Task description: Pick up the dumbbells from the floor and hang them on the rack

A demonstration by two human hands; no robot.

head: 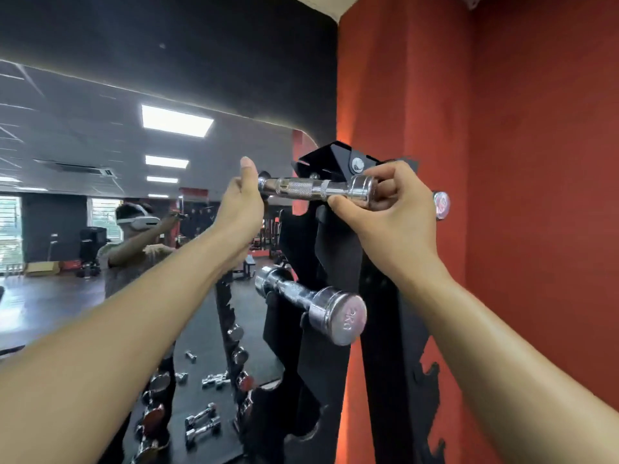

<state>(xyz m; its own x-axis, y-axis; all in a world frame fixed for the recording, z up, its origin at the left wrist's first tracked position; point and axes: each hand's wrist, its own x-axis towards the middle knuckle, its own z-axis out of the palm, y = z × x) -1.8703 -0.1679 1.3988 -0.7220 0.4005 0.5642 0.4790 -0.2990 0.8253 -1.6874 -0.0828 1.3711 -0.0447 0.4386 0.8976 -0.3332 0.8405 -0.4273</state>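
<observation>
Fingers of both hands pinch the small chrome dumbbell (318,189) level at the black steel rack (338,249) top: left hand (242,209) grips one head, right hand (388,209) the other, to align it with the slots.

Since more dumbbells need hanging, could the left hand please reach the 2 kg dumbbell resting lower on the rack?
Probably not yet: the left hand grips the upper dumbbell, though the 2 kg dumbbell sits unobstructed below.
</observation>
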